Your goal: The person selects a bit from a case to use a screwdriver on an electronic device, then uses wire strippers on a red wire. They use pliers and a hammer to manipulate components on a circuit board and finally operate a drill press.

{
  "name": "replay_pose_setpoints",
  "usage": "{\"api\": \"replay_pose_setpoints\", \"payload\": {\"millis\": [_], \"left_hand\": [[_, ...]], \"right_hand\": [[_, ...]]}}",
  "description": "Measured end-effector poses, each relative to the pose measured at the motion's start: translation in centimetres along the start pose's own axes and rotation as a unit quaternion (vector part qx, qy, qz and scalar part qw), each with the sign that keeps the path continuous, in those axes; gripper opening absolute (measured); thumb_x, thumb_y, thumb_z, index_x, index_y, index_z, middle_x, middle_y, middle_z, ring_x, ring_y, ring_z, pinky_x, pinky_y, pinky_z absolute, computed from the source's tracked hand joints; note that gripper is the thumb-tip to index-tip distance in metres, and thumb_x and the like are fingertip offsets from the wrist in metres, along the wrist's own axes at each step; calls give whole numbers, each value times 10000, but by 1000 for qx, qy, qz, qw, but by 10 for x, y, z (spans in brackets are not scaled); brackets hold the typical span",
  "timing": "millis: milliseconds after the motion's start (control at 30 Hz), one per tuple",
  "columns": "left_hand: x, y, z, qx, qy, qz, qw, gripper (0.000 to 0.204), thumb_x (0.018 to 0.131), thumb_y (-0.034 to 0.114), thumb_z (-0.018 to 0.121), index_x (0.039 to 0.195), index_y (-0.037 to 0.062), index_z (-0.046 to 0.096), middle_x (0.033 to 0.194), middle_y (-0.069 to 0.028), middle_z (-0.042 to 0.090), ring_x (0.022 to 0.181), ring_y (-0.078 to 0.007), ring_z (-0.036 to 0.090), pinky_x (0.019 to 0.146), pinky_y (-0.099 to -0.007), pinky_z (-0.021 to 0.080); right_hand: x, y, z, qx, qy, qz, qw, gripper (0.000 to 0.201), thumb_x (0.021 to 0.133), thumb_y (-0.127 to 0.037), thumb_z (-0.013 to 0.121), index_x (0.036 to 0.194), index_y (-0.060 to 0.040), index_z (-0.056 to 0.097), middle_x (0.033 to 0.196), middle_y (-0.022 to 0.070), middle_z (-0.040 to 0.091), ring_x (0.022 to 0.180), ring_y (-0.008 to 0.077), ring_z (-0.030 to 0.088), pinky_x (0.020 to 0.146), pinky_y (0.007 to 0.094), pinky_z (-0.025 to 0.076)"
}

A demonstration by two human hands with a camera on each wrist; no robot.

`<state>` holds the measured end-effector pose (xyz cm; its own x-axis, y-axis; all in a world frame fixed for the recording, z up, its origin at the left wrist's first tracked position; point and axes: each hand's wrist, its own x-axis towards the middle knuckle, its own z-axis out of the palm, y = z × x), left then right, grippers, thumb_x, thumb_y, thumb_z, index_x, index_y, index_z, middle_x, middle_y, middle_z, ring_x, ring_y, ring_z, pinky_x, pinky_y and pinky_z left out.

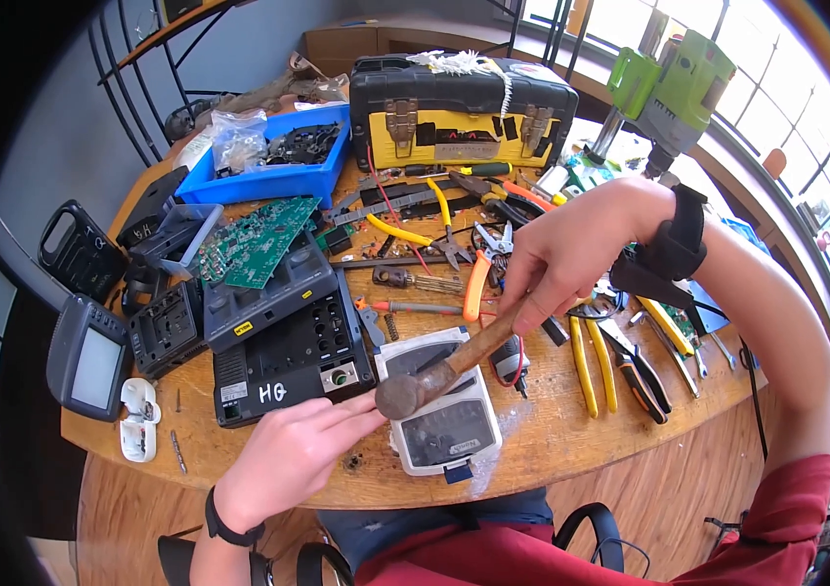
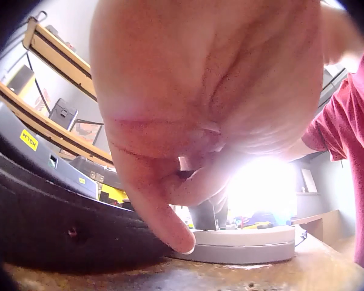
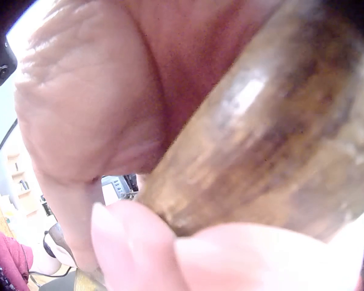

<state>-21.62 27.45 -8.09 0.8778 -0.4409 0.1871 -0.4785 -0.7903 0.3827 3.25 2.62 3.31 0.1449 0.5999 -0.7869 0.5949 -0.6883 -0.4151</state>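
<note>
My right hand [image 1: 566,249] grips a hammer [image 1: 464,354] by its worn wooden handle; the round metal head points down toward my left hand. In the right wrist view the brown handle [image 3: 273,133] fills much of the picture, with the fingertips curled against it. My left hand [image 1: 302,444] reaches in from the lower left, fingers stretched out to the hammer head, which hides their tips. Beneath the hammer lies a white-and-grey case [image 1: 446,439] with dark panels. In the left wrist view the left thumb [image 2: 176,233] points down beside the case's edge.
Black electronic housings [image 1: 278,361] and a green circuit board [image 1: 256,239] are stacked left of the case. Pliers [image 1: 635,371] and several other tools lie to the right. A blue bin [image 1: 327,166], a yellow-black toolbox [image 1: 464,122] and a green drill [image 1: 679,88] stand behind.
</note>
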Motion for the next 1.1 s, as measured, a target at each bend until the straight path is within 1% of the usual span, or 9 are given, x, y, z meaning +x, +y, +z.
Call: {"api": "replay_pose_setpoints", "payload": {"millis": [100, 333, 433, 533, 600, 733, 800, 900, 1100], "left_hand": [[-1, 9, -5, -26, 1, -24, 999, 506, 807, -3, 681, 1309, 58, 661, 1385, -91, 661, 979, -292, 686, 844, -390, 577], [1, 27, -44, 30, 114, -47, 992, 597, 797, 72, 746, 1375, 24, 607, 1433, -167, 608, 1182, -383, 610, 1018, -449, 500], [10, 43, -62, 74, 184, 4, 980, 628, 812, 160, 756, 1399, 14, 587, 1426, -192, 604, 1204, -407, 587, 1040, -501, 474], [34, 56, -70, 101, 206, 52, 972, 601, 912, 323, 671, 1410, 4, 569, 1446, -203, 585, 1263, -412, 555, 1080, -510, 438], [57, 63, -71, 115, 213, 84, 967, 606, 996, 434, 588, 1417, -2, 558, 1459, -206, 576, 1312, -418, 530, 1113, -510, 409], [103, 69, -54, 112, 159, 120, 974, 623, 983, 396, 646, 1459, 17, 516, 1456, -198, 551, 1342, -395, 502, 1116, -494, 409], [115, 53, -35, 111, 148, 121, 975, 637, 977, 372, 668, 1479, 21, 493, 1439, -199, 552, 1348, -387, 494, 1118, -485, 407], [119, 31, -23, -20, 48, 67, 996, 704, 977, 306, 674, 1566, 50, 387, 1378, -198, 569, 1329, -388, 495, 1116, -462, 401], [114, 28, -22, -52, 18, 31, 998, 706, 1001, 268, 631, 1608, 62, 336, 1375, -220, 572, 1296, -395, 525, 1109, -464, 404]], "right_hand": [[-4, -10, -3, -12, -16, 40, 999, 408, 1008, -423, 703, 1266, -110, 745, 749, -62, 613, 688, 29, 529, 579, 231, 442], [-3, -10, -3, 3, -27, 51, 998, 395, 1011, -415, 700, 1249, -105, 753, 733, -67, 591, 660, 33, 508, 569, 226, 430], [-3, -9, -3, -15, -14, 46, 999, 389, 1017, -416, 691, 1231, -98, 758, 726, -70, 585, 648, 32, 499, 562, 225, 420], [-4, -9, -3, -5, -28, 36, 999, 369, 1024, -400, 684, 1192, -81, 764, 725, -67, 588, 644, 31, 498, 561, 228, 419], [-1, -1, -1, 10, -8, 0, 1000, 355, 965, -478, 707, 898, -130, 737, 655, -89, 526, 564, 41, 465, 515, 228, 371], [5, 7, -3, -70, 20, -26, 997, 366, 950, -503, 715, 935, -138, 741, 674, -88, 532, 593, 49, 473, 544, 226, 389], [-4, -6, 3, -15, 27, -3, 1000, 350, 999, -405, 705, 1014, -58, 745, 720, -48, 586, 670, 81, 535, 592, 262, 447], [-11, -15, 3, -7, 4, 36, 999, 334, 1002, -404, 699, 1000, -73, 746, 702, -61, 564, 642, 73, 512, 577, 248, 426], [-8, -17, 1, -28, 0, 45, 999, 306, 1017, -386, 676, 1028, -93, 763, 679, -83, 529, 624, 52, 477, 550, 220, 380]]}}
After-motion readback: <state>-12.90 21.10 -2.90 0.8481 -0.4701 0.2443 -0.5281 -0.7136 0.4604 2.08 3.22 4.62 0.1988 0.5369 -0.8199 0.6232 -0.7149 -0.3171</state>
